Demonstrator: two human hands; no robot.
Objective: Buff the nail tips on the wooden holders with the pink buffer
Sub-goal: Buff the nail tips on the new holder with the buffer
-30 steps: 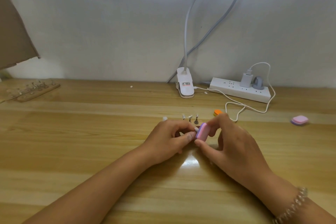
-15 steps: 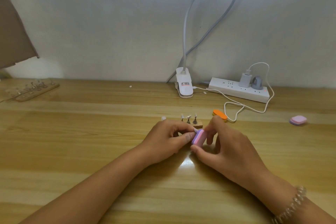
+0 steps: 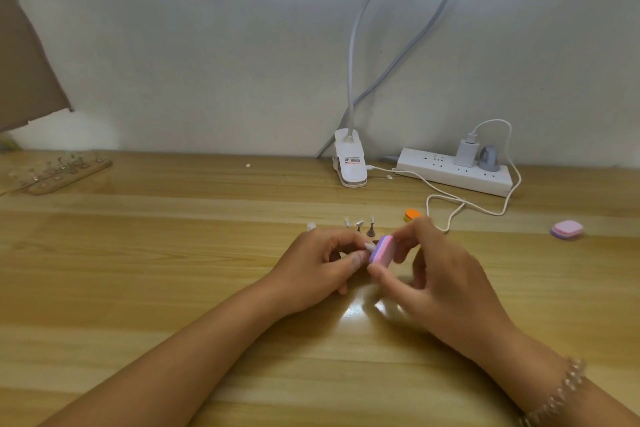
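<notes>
At the table's middle, my right hand (image 3: 440, 274) pinches a small pink and purple buffer (image 3: 381, 250) between thumb and fingers. Its edge meets a pale nail tip (image 3: 369, 246) that my left hand (image 3: 322, 267) pinches between thumb and forefinger. Just behind my left hand stand several nail tips on small pegs (image 3: 360, 226); their wooden holder is mostly hidden by my fingers. One more white tip (image 3: 311, 226) shows at the left of that row.
A second wooden holder with nail tips (image 3: 65, 172) lies at the far left. An orange buffer (image 3: 411, 214) sits behind my right hand and another pink buffer (image 3: 567, 229) at the right. A lamp clip (image 3: 349, 163), power strip (image 3: 453, 173) and white cable (image 3: 450, 208) line the back.
My right hand slid the buffer down and left along the nail tip, then back up to the right. My left hand has barely moved.
</notes>
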